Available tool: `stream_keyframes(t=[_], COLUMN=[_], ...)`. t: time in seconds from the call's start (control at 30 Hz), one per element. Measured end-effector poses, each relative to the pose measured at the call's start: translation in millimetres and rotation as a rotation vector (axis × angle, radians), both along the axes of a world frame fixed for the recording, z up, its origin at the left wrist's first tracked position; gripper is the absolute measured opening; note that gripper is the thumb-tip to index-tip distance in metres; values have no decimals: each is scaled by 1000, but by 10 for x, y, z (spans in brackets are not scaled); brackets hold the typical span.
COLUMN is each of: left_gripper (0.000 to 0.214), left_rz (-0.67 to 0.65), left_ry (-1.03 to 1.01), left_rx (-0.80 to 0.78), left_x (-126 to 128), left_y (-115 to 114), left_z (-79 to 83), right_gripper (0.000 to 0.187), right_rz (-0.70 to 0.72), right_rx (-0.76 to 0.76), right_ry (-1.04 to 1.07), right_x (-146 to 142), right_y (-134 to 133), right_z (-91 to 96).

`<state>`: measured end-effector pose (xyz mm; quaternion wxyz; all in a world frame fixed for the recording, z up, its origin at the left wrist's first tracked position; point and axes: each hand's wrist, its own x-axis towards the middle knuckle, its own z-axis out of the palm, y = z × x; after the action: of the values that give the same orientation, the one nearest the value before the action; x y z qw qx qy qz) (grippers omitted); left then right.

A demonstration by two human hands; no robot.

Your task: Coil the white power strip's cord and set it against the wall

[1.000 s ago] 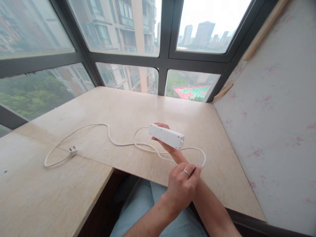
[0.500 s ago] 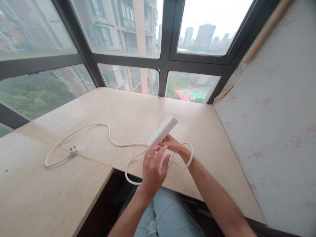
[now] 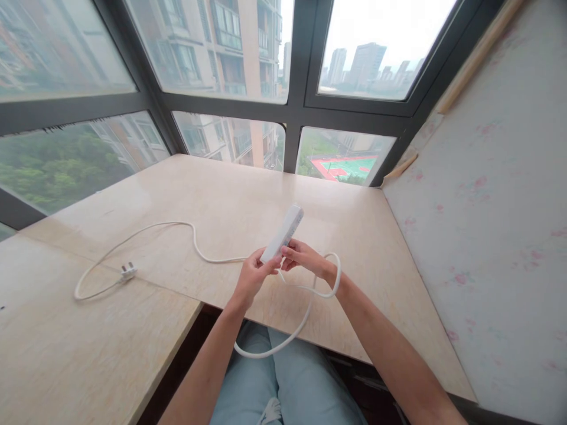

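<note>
A white power strip (image 3: 283, 231) is held tilted above the tabletop, its far end pointing up and to the right. My left hand (image 3: 253, 273) grips its near end, thumb along the side. My right hand (image 3: 303, 257) is closed on its right side near the middle. The strip's white cord (image 3: 297, 332) hangs in a loop over my lap and curls around my right wrist. More of the cord runs left across the tabletop to a plug (image 3: 128, 271), which lies with its pins up.
The beige tabletop (image 3: 186, 195) reaches to dark-framed windows (image 3: 296, 106) at the back. A wall with floral paper (image 3: 478, 224) borders it on the right. At front left, the top's edge drops off beside my legs (image 3: 283, 383).
My left hand has moved up from beside the cord and now grips the strip's near end. The strip has shifted slightly left and turned; the cord loop hangs lower over my lap.
</note>
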<state>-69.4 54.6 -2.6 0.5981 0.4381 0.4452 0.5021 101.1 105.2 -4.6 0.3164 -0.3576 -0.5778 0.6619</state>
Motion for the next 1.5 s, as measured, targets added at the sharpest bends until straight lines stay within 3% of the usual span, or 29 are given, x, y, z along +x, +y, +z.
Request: stream_keyframes(t=[0.1,0.23,0.37,0.47,0.53,0.67,0.77,0.87,1.0,1.07,1.17,1.3,1.4,1.5], left_gripper=[37,28,18,17,18,21,21,26,37,42,46,41,27,14], left_rz=[85,192,279,336,354,330,290,244,228,247,285,348,371,351], left_ry=[-193,-554,-844,-948,-975,-1005,-979,-944,-956,-971,-982,-1005,-1007,-984], left_rx=[-98,-168,-179,-214,-275,-386,-403,-382,-426,-469,-544,-637,-705,-739], left_x=[-44,-186,-324,-347,-315,-195,-107,-14,184,320,547,819,977,1121], left_y=[-25,-44,-81,-160,-249,-473,-621,-725,-820,-859,-890,-841,-767,-701], left_z=[-7,46,119,113,81,3,-49,-102,-182,-220,-261,-265,-232,-201], right_gripper=[49,60,84,94,86,50,44,37,24,22,16,6,25,47], right_rz=[-21,-4,249,280,239,102,-41,-243,-594,-672,-626,-444,-353,-328], right_rx=[-32,129,197,188,154,75,-27,-134,-279,-310,-311,-313,-234,-57], right_ry=[-61,-287,-421,-473,-395,-199,-42,114,153,160,178,101,-20,-211], right_x=[181,534,903,1027,1017,910,855,813,721,663,586,555,622,756], right_y=[-26,-160,-383,-494,-510,-435,-302,-63,370,537,611,401,152,-81], right_z=[-132,-255,-106,57,114,107,57,6,-8,24,100,191,212,169])
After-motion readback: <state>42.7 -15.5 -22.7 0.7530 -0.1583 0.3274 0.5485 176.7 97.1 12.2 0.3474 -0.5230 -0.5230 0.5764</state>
